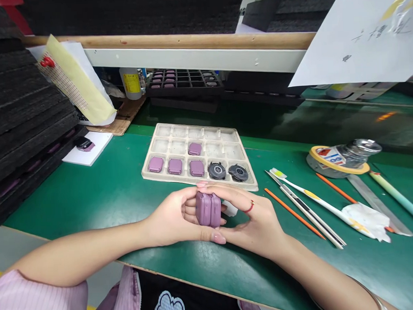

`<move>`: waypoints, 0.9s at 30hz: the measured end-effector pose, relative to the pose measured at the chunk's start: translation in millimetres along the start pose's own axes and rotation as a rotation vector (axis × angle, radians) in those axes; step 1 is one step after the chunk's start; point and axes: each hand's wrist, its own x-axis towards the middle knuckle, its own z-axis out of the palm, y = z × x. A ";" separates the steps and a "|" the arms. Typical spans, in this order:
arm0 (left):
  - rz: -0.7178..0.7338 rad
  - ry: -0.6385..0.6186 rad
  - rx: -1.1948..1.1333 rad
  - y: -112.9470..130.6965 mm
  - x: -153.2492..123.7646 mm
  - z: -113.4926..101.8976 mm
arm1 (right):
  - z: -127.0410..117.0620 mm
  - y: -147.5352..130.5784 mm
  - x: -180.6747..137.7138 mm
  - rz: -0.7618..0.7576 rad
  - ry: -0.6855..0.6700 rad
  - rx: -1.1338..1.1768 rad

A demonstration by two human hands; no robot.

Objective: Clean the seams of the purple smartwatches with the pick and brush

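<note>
My left hand [168, 218] and my right hand [249, 221] meet above the green mat, pressing together two rounded purple pieces [205, 210] held side by side. Their fingers wrap around the pieces, hiding part of them. Just beyond my fingertips lies a beige compartmented tray [166, 179]. In it are several flat purple pieces [196, 168] and two round dark metal-and-black parts [217, 170]. A small white item [230, 209] shows under my right hand.
To the right lie orange sticks [293, 213], a white-and-yellow brush [316, 201], a metal ruler [377, 203] and a tape roll [337, 161]. Dark foam sheets [29, 111] are stacked left. A black tray [183, 79] sits behind the wooden rail [168, 42].
</note>
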 end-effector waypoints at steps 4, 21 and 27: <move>0.002 -0.005 -0.008 -0.7 0.1 -0.3 | 0.2 -0.4 0.1 -0.013 0.013 0.003; 0.029 0.010 -0.004 -6.2 -0.2 1.0 | 1.7 1.0 0.8 -0.031 0.026 -0.023; 0.103 0.010 0.049 -6.1 0.2 -1.6 | 0.2 -0.5 -0.3 -0.045 0.024 -0.104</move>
